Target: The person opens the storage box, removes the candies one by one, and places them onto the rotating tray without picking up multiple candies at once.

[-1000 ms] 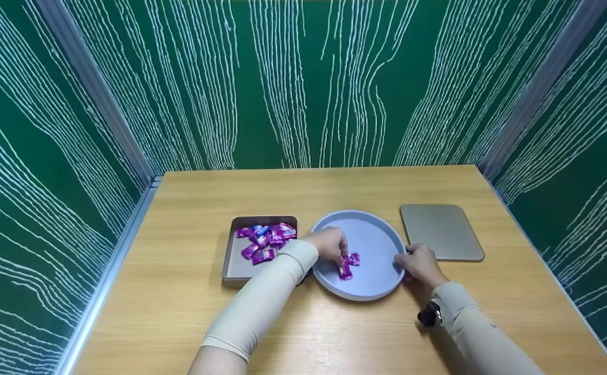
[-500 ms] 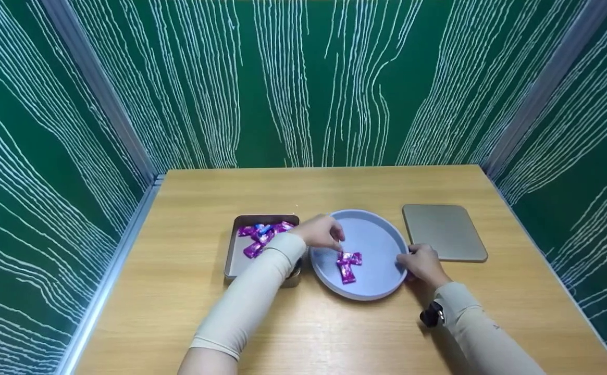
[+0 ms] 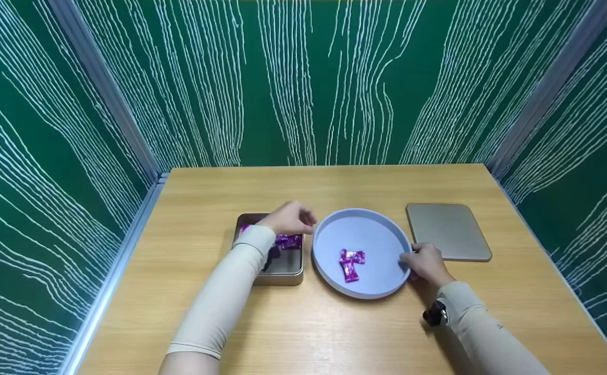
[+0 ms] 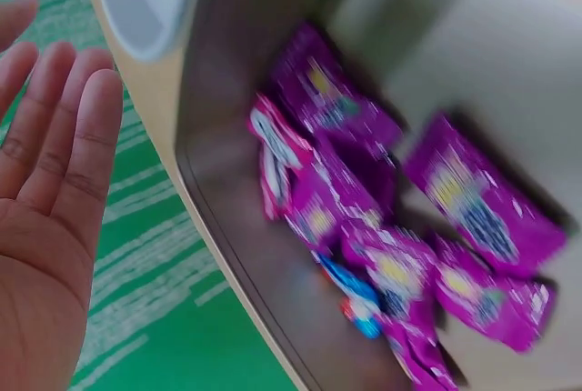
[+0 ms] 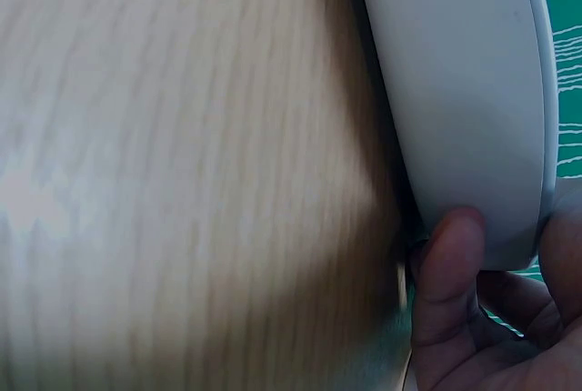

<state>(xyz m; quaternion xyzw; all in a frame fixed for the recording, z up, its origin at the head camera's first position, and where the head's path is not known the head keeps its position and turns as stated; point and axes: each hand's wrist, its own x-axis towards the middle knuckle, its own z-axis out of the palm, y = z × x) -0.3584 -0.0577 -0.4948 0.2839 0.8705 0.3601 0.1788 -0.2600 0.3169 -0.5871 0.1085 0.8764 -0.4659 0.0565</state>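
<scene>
My left hand (image 3: 290, 217) hovers over the right edge of a rectangular metal tin (image 3: 278, 280), between it and a round light-blue tray (image 3: 381, 234). In the left wrist view its fingers (image 4: 95, 127) are extended and hold nothing. Several purple-wrapped candies (image 4: 486, 205) and a blue-wrapped one (image 4: 359, 295) lie in the tin; in the head view my left arm hides part of them. Two purple candies (image 3: 349, 271) lie touching each other in the tray. My right hand (image 3: 428, 263) grips the tray's right side, with the thumb (image 5: 452, 259) against its outer wall.
A flat metal lid (image 3: 449, 232) lies on the wooden table (image 3: 303, 323) right of the tray, behind my right hand. Green walls with white lines (image 3: 272, 83) enclose the table's back and sides. A black device (image 3: 435, 313) is on my right wrist.
My left hand let go of a candy in the tray, then moved left and away toward the tin. Two candies now lie uncovered there. My right hand keeps its grip.
</scene>
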